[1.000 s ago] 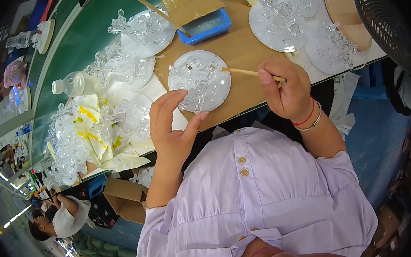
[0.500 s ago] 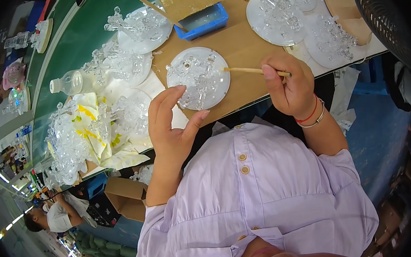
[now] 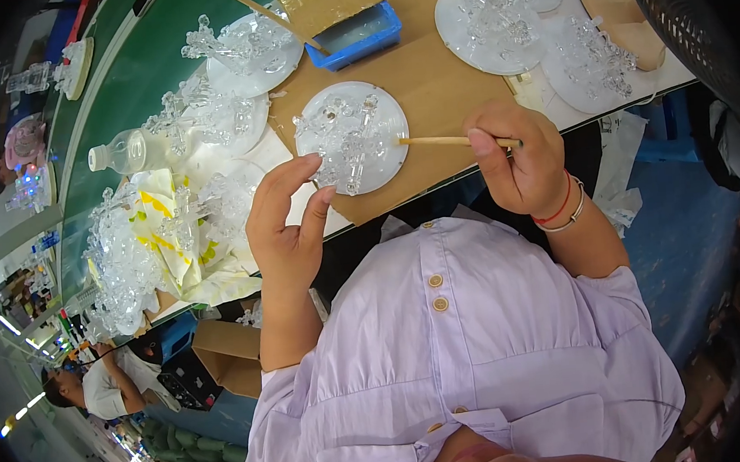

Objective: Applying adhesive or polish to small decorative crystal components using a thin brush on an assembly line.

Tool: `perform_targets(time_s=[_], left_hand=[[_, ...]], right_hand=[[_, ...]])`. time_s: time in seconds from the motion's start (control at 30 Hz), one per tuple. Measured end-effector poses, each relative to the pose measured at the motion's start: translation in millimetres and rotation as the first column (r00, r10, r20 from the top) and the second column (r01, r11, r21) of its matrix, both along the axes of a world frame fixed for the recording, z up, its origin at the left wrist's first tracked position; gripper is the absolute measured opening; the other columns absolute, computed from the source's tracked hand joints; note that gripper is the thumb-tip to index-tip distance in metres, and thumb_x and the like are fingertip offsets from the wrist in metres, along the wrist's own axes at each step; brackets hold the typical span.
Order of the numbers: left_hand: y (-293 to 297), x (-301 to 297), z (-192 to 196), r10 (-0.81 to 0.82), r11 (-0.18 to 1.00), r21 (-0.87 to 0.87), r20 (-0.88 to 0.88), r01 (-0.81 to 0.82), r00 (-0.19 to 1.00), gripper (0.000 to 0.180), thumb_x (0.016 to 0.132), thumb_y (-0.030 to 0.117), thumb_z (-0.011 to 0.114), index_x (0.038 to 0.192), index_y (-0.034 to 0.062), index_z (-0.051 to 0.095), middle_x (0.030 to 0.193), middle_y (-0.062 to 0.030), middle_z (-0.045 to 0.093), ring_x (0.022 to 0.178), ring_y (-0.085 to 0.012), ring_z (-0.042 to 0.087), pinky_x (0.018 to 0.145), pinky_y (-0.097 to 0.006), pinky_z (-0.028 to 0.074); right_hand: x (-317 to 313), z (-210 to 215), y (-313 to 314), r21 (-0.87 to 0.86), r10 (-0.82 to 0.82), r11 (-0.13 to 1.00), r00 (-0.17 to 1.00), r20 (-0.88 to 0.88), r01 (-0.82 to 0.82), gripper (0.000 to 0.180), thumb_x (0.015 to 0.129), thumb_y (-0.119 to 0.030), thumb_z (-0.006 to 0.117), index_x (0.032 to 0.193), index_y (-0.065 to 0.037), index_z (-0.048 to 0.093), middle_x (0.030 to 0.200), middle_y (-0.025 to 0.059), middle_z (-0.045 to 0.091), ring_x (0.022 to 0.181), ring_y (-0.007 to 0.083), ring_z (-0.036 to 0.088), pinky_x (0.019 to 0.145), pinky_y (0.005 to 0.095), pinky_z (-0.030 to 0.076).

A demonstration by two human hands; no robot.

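Observation:
A round white disc (image 3: 386, 158) lies on brown cardboard in front of me, with clear plastic figure-like pieces (image 3: 348, 146) standing or lying on it. My right hand (image 3: 521, 157) is closed around a thin wooden stick (image 3: 446, 142); its tip reaches the disc's right edge, and whether it touches cannot be made out. At the disc's lower left edge is my left hand (image 3: 286, 216), thumb and fingers apart in a curve, with nothing visibly gripped. Beyond the disc sits a blue tray (image 3: 360, 51) of whitish contents, partly covered by a cardboard flap (image 3: 326, 0), with another wooden stick (image 3: 271, 17) leaning in it.
More white discs with clear pieces (image 3: 489, 26) surround the cardboard (image 3: 428, 79). At left are a clear bottle (image 3: 125, 152), a yellow-and-white plastic bag (image 3: 165, 217) and heaped clear parts (image 3: 121, 272). A black fan grille (image 3: 693, 23) stands at right. Another person (image 3: 108, 382) sits farther left.
My left hand has shifted slightly left, its thumb rising toward the fingers. The right hand and stick stay nearly in place; the whole view has drifted a little.

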State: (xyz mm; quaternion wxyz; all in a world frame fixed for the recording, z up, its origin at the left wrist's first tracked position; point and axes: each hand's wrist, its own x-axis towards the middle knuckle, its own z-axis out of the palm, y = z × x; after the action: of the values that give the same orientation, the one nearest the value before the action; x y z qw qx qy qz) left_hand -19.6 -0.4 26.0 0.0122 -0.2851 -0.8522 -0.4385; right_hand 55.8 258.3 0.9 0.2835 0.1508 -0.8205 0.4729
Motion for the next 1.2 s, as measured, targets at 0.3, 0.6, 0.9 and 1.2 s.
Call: perform_targets(time_s=[0.3,0.6,0.9,1.2], left_hand=[[2,-4,-3,0.018,1.000,-0.001,0.015,-0.018,1.000,0.025,0.076,0.000,0.072,0.100,0.0033,0.067,0.097,-0.0108,0.068,0.084,-0.0204,0.065,0.076,-0.029,0.050],[4,-4,-6,0.018,1.000,0.019,0.029,-0.018,0.999,0.021,0.077,-0.001,0.072,0.096,0.0027,0.068,0.092,-0.0089,0.068,0.079,-0.0172,0.065,0.073,-0.026,0.050],[11,5,-5,0.028,0.998,0.050,0.055,-0.031,0.998,0.017,0.075,0.000,0.074,0.092,0.0019,0.069,0.088,-0.0082,0.069,0.077,-0.0162,0.065,0.070,-0.026,0.050],[13,9,-6,-0.001,0.998,0.057,0.050,-0.002,0.999,0.017,0.075,0.000,0.074,0.091,0.0020,0.069,0.089,-0.0085,0.069,0.075,-0.0158,0.065,0.068,-0.026,0.051]], right_hand=[[-4,-7,-4,0.020,0.045,0.999,0.999,-0.013,-0.044,0.010,0.089,0.002,0.054,0.097,0.001,0.049,0.078,0.0151,0.060,0.059,0.0245,0.057,0.054,0.0302,0.045],[-5,-5,-7,0.072,-0.015,0.997,0.999,-0.052,0.019,0.011,0.086,0.004,0.055,0.095,0.001,0.050,0.074,0.0143,0.059,0.060,0.0274,0.058,0.053,0.0325,0.046],[5,3,-11,0.070,0.063,0.996,0.996,-0.062,-0.059,0.011,0.086,0.004,0.055,0.095,0.001,0.050,0.073,0.0136,0.059,0.058,0.0278,0.057,0.052,0.0330,0.045],[-7,0,0,0.080,-0.082,0.993,0.989,-0.122,0.093,0.010,0.089,0.004,0.054,0.097,0.001,0.049,0.077,0.0157,0.060,0.059,0.0250,0.057,0.053,0.0307,0.045]])
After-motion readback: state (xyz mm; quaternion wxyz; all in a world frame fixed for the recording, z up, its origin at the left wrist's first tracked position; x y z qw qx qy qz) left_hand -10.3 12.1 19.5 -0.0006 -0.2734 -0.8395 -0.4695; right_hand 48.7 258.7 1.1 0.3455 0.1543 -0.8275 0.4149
